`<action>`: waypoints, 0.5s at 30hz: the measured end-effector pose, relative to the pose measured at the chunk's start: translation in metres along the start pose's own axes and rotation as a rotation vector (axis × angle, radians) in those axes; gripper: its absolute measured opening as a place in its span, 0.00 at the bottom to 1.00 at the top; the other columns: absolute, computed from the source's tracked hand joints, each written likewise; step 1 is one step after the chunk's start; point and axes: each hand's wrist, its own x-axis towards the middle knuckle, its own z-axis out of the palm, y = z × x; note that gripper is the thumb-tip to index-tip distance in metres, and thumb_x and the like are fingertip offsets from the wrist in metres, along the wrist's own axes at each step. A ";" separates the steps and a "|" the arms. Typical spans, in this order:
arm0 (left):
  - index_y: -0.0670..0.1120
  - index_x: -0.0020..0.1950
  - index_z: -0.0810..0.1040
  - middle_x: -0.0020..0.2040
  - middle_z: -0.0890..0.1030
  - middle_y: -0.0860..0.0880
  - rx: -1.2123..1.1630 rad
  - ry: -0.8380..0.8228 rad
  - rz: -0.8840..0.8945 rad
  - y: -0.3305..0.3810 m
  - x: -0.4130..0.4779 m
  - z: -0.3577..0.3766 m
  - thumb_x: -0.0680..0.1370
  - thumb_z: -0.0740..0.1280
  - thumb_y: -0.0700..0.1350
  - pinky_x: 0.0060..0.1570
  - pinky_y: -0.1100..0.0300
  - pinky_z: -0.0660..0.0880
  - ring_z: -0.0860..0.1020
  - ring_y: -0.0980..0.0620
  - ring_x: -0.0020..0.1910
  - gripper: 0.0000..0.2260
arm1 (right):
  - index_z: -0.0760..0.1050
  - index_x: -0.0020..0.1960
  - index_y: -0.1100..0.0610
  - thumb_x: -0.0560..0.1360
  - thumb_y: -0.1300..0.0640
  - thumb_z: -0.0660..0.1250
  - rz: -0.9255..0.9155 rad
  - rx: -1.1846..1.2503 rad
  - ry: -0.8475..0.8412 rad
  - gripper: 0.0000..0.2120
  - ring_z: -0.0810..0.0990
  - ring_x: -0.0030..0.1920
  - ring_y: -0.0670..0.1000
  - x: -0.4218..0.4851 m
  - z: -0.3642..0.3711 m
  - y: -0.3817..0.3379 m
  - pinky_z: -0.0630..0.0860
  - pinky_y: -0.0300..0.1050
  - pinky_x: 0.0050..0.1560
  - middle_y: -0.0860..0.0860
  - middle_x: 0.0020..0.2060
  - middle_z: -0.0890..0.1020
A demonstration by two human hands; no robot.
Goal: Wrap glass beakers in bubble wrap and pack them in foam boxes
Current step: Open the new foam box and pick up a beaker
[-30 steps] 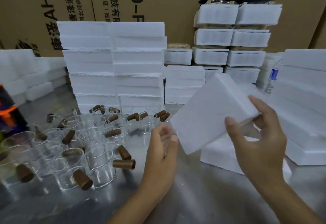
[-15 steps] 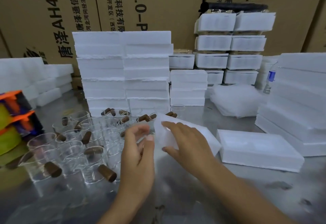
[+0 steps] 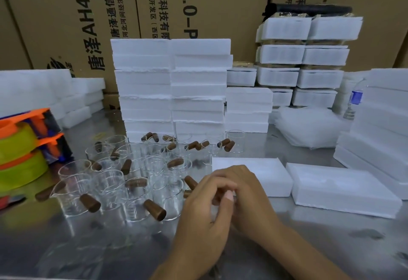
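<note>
A white foam box lies flat on the metal table, just right of centre. My right hand covers its near left corner with curled fingers. My left hand meets it from the left, its fingers and thumb curled against that same corner, which the two hands hide. Several glass beakers with brown wooden handles stand crowded together to the left of my hands. A stack of bubble wrap sheets sits at the back right.
A second foam box lies to the right of the first. Tall foam box stacks rise behind the beakers, with more at the right. Two orange tape dispensers sit at the left edge. Cardboard cartons form the back wall.
The foam box came down from the air at the right and now lies flat on the table. Both hands have closed in on its near left corner.
</note>
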 end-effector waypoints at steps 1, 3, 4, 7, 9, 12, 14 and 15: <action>0.55 0.47 0.78 0.44 0.78 0.61 -0.034 0.027 -0.023 0.001 -0.001 0.000 0.76 0.62 0.46 0.41 0.72 0.70 0.78 0.59 0.42 0.06 | 0.70 0.41 0.48 0.70 0.56 0.64 -0.032 -0.033 -0.003 0.04 0.70 0.43 0.45 0.000 0.004 -0.005 0.64 0.38 0.44 0.41 0.40 0.72; 0.57 0.47 0.77 0.41 0.79 0.60 -0.092 0.048 -0.068 0.005 -0.002 -0.001 0.75 0.62 0.47 0.37 0.66 0.72 0.77 0.58 0.37 0.06 | 0.64 0.39 0.48 0.70 0.48 0.55 -0.028 -0.103 -0.063 0.05 0.66 0.42 0.46 0.002 0.012 -0.011 0.59 0.37 0.41 0.42 0.38 0.69; 0.59 0.47 0.77 0.40 0.79 0.60 -0.111 0.051 -0.078 0.007 -0.004 -0.001 0.75 0.62 0.49 0.35 0.64 0.73 0.76 0.58 0.35 0.06 | 0.63 0.39 0.49 0.70 0.46 0.52 -0.026 -0.143 -0.106 0.07 0.66 0.43 0.47 0.003 0.017 -0.010 0.57 0.38 0.42 0.44 0.39 0.69; 0.62 0.46 0.77 0.40 0.80 0.56 -0.118 0.082 -0.108 0.008 -0.007 -0.006 0.75 0.63 0.48 0.36 0.56 0.76 0.77 0.57 0.35 0.08 | 0.62 0.42 0.50 0.73 0.51 0.56 -0.014 -0.263 -0.173 0.05 0.66 0.49 0.50 0.003 0.028 -0.005 0.54 0.40 0.46 0.46 0.42 0.67; 0.61 0.46 0.77 0.37 0.79 0.53 -0.136 0.106 -0.137 0.007 -0.007 -0.010 0.75 0.63 0.48 0.35 0.55 0.75 0.75 0.54 0.34 0.07 | 0.64 0.44 0.49 0.74 0.52 0.58 -0.004 -0.296 -0.183 0.02 0.65 0.50 0.49 0.005 0.034 -0.003 0.52 0.40 0.46 0.45 0.43 0.68; 0.60 0.45 0.77 0.35 0.79 0.54 -0.168 0.125 -0.167 0.005 -0.006 -0.015 0.75 0.62 0.47 0.34 0.63 0.73 0.74 0.57 0.32 0.08 | 0.72 0.50 0.50 0.75 0.52 0.56 -0.046 -0.366 -0.191 0.07 0.67 0.52 0.50 0.007 0.038 -0.002 0.52 0.41 0.47 0.47 0.47 0.75; 0.60 0.45 0.78 0.34 0.79 0.54 -0.203 0.137 -0.174 0.007 -0.003 -0.019 0.75 0.62 0.46 0.34 0.66 0.72 0.75 0.58 0.32 0.09 | 0.75 0.47 0.52 0.73 0.54 0.58 -0.046 -0.330 -0.146 0.08 0.70 0.49 0.52 0.008 0.035 -0.005 0.55 0.42 0.46 0.48 0.43 0.78; 0.60 0.44 0.78 0.34 0.79 0.53 -0.220 0.145 -0.175 0.008 -0.002 -0.021 0.75 0.62 0.46 0.34 0.65 0.72 0.75 0.58 0.32 0.09 | 0.76 0.45 0.52 0.72 0.53 0.58 -0.037 -0.306 -0.121 0.08 0.72 0.47 0.52 0.008 0.032 -0.006 0.57 0.42 0.46 0.49 0.41 0.79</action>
